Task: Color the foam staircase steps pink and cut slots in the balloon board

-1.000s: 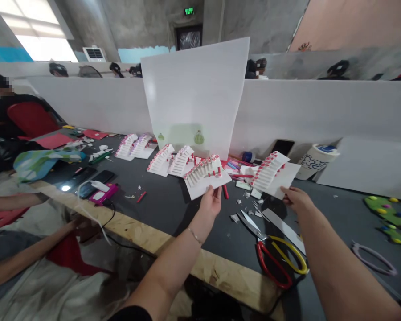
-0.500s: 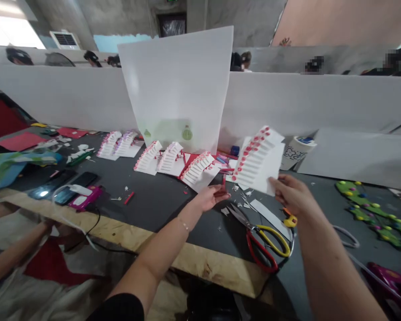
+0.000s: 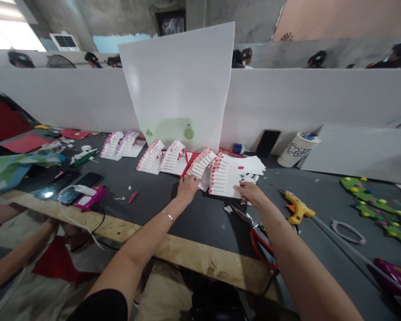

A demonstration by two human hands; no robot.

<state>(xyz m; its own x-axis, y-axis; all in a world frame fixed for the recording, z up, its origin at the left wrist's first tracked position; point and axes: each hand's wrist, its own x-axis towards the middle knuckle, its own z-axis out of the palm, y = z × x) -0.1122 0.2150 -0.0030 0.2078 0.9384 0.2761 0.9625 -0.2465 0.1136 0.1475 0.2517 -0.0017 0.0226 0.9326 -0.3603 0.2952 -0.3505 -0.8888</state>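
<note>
My right hand (image 3: 249,192) pinches the lower right corner of a white paper card (image 3: 233,183) with raised strips tipped in red. That card is low over the table, beside another white card with red-tipped strips (image 3: 201,164). At the near edge of this second card, my left hand (image 3: 188,188) has its fingers closed; they seem to grip it, though the fingertips are partly hidden. To the left stand two similar red-tipped cards (image 3: 151,157). Below my right hand lie scissors (image 3: 256,243) with red handles, partly covered by my forearm.
A yellow glue gun (image 3: 299,208) with a trailing cord lies right of my arm. Behind it stand a patterned paper cup (image 3: 298,149) and a dark phone (image 3: 268,142). A tall white board (image 3: 180,84) rises at the back. Another person's arm (image 3: 18,249) is at the left.
My right hand has brought the white card left and down, beside the other cards. My left hand has moved left to the neighbouring card. The glue gun and phone now show fully.
</note>
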